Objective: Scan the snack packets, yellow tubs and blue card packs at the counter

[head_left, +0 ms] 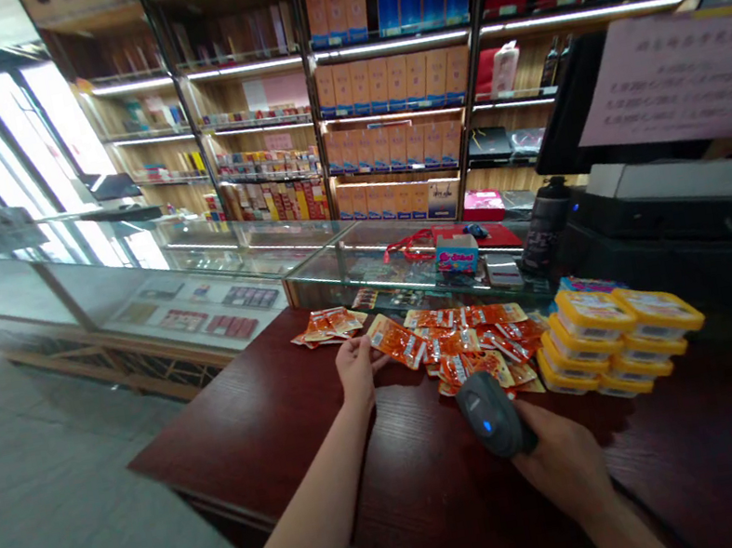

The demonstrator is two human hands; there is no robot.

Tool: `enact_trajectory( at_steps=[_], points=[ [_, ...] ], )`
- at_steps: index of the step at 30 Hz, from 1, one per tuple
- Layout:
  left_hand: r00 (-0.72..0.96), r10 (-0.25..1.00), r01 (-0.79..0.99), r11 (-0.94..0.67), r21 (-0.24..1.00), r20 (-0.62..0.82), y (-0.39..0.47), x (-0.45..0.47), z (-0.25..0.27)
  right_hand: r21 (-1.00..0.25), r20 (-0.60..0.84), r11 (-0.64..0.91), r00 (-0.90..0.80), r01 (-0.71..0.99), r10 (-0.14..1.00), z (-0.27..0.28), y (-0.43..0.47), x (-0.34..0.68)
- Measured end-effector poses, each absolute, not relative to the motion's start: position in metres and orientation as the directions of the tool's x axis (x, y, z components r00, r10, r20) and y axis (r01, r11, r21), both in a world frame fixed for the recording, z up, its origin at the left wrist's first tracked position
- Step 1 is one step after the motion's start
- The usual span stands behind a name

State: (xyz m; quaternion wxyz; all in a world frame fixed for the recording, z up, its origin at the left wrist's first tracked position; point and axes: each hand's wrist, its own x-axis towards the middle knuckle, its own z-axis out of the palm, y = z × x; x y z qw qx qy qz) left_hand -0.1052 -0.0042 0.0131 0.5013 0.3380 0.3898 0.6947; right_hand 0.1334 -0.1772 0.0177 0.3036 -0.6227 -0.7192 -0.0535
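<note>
Pinched between the fingers of my left hand [358,376] is an orange snack packet [395,342], tilted above the dark wooden counter. My right hand [562,455] is wrapped round the handle of a grey barcode scanner [488,413], which shows a small blue light. Its head is near the front of a loose heap of orange snack packets [467,343]. Left of the held packet lies a smaller pile of similar packets [328,325]. To the right of the heap, yellow-lidded plastic tubs [592,314] stand in stacks.
Beyond the wooden counter [258,425] runs a glass display case [356,261] bearing a small blue and pink box [456,254]. A dark bottle [545,223] and a monitor with a paper notice [678,77] stand at right. Shelves of boxed goods [396,84] line the back wall.
</note>
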Motion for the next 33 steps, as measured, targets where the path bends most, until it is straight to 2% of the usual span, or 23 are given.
enact_trajectory(
  at_steps=[4,7,10,23,26,28,32,33],
  points=[
    [-0.249,0.967,-0.453,-0.170,0.875,0.059,-0.004,-0.100,0.010,-0.439,0.425,0.212,-0.006,0.873,0.905,0.038,-0.182,0.115],
    [-0.219,0.973,-0.472,-0.167,0.866,0.069,-0.004,-0.098,0.009,-0.575,0.411,0.285,-0.031,0.767,0.911,0.049,-0.182,0.101],
    [-0.207,0.975,-0.484,-0.176,0.857,0.083,-0.005,-0.098,0.009,-0.655,0.372,0.303,-0.054,0.692,0.927,0.053,-0.175,0.095],
    [-0.203,0.967,-0.404,-0.226,0.887,0.153,-0.011,-0.094,0.014,-0.705,0.309,0.245,-0.023,0.665,0.951,0.058,-0.161,0.095],
    [-0.201,0.968,-0.414,-0.220,0.883,0.147,-0.010,-0.095,0.015,-0.672,0.334,0.278,-0.055,0.686,0.941,0.058,-0.162,0.096],
    [-0.205,0.968,-0.416,-0.220,0.882,0.144,-0.008,-0.095,0.014,-0.598,0.355,0.271,-0.054,0.754,0.933,0.058,-0.165,0.097],
    [-0.290,0.946,-0.381,-0.251,0.890,0.143,-0.004,-0.097,0.009,-0.290,0.445,0.137,0.007,0.947,0.896,0.051,-0.171,0.106],
    [-0.319,0.937,-0.368,-0.261,0.892,0.143,-0.002,-0.097,0.007,-0.220,0.491,0.145,-0.019,0.965,0.871,0.047,-0.172,0.110]
  ],
)
